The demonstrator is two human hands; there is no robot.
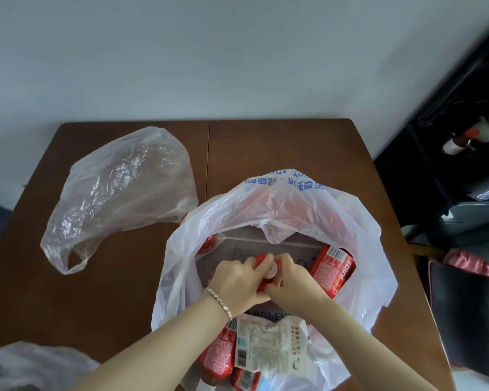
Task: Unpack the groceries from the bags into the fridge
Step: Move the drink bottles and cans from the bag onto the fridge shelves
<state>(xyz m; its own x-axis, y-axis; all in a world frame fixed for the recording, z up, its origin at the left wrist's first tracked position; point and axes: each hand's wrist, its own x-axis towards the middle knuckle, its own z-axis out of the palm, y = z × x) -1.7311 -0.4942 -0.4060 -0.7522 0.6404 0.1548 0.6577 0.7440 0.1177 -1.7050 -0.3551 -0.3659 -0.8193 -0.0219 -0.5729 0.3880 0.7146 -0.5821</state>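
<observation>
Basically, head view only. Both hands are down inside the bag (266, 204), w/ the can (259, 260) gripped between them. The left hand (237, 280) curls round its left side, and the right hand (292, 277) wraps fingers over its right side & rim. Neither is nearer; they meet on it.

Can's long axis looks roughly upright, tipped a bit, w/ the pale round end facing the camera. So I'd judge the way out is straight up thru the bag mouth, toward the person. Can itself is red & glossy w/ a small pale lid, mostly covered by fingers.

Bag sits on the table (266, 142), toward the near edge. In the bag other cans (332, 269) lie on their sides right of the hands, plus a packet (266, 342) nearer the person. Empty bag (119, 193) lies to the left, apart. Fridge not in view.
</observation>
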